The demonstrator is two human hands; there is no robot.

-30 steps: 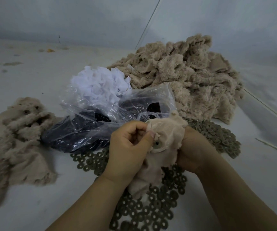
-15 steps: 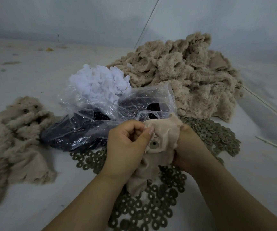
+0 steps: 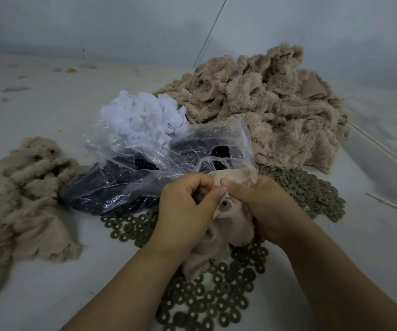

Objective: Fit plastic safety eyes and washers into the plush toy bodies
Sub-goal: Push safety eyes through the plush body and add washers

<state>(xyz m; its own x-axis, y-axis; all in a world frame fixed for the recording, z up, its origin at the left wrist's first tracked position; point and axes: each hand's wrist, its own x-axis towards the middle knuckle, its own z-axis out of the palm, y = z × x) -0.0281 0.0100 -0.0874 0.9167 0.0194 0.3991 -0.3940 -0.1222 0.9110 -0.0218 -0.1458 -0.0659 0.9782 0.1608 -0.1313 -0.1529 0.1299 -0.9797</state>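
Both hands work one plush body (image 3: 231, 225), held inside-out just above the desk (image 3: 49, 295) at approx 6 o'clock of the scene. Left hand (image 3: 188, 211) grip: fingers curled, thumb tip pinching the fabric. Right hand (image 3: 264, 209) grip: fingers curled round the bunched fabric, forefinger stretched toward 9 o'clock to meet the left thumb.

Key relation: the fitted washer (image 3: 223, 203) sits just below the two meeting fingertips, at 6 o'clock of them, flat face up toward the camera, w/ a stub showing at its centre; post axis prob. runs straight thru the cloth. Both hands about equally near. Likely next: 2nd eye beside it, or seating check.

Materials: body lining is smooth, thin, pinkish-beige knit, limp & creased. Loose washers (image 3: 216, 302) are dull olive flat rings, spread under the hands & out to 3 o'clock. Crinkly clear bag (image 3: 159, 163) at 11 o'clock holds small glossy black pieces, prob. the eyes. Fluffy beige pile (image 3: 264, 103) at 1 o'clock; a smaller furry heap (image 3: 21, 194) at 9 o'clock, some w/ eyes showing. White scraps (image 3: 142, 115) at 12.
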